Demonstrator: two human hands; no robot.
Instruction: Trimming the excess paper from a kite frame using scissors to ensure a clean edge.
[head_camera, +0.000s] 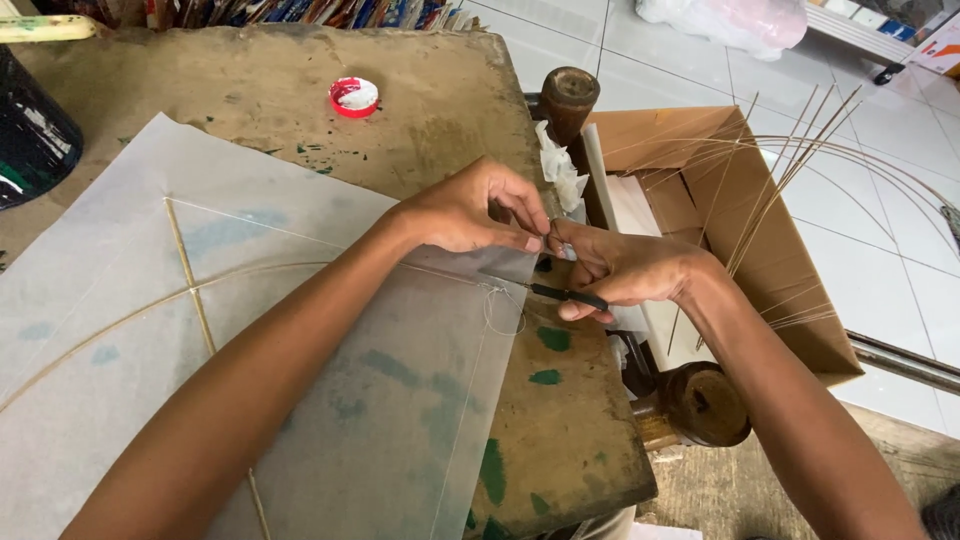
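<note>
Near the right edge of the worn wooden table (440, 110), two bare hands met over a big sheet of thin white paper (380, 400). That sheet covered most of the table's left side and ran up to the right edge. Thin bamboo sticks (190, 290) lay under the paper, one straight and one bent like a bow, and they crossed each other.

At the paper's right corner, the left hand (470, 210) curled its fingers in and pinched a fine white thread (503, 305) between thumb and first finger. A small loop of that thread lay on the paper just under the hands. The right hand (620, 270) was touching the left one at the fingertips. It was closed around small scissors with dark handles (565, 294), and the scissors pointed toward the loop. I could not tell if the blades were apart or together.

Farther back on the table, near its back edge, sat a small red cap (354, 97) with white inside. A dark bucket (30, 135) stood at the back left corner. Green paint spots marked the wood close to the front right corner.

Beside the table's right edge stood an open cardboard box (780, 250) on the white tile floor (900, 260). Many long thin bamboo strips (790, 160) stuck up out of it and bent over. A round dark wooden post (568, 95) rose between the table and the box, with crumpled white paper just beside it
</note>
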